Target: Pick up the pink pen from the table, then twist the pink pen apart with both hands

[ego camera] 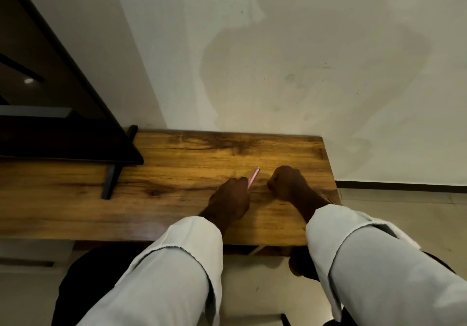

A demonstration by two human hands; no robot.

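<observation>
Here we see a thin pink stick (253,177), perhaps a pen, slanting up and away from the left hand (231,197), whose fingers curl round its lower end; its tip points toward the wall above the wooden table (177,174). Just beside it, the right hand (288,183) rests on the tabletop clenched into a fist, and we cannot tell whether it holds anything. Both arms wear pale sleeves (177,262). A dark shelf (63,138) overhangs the table's left part, against the whitish wall (278,60).
</observation>
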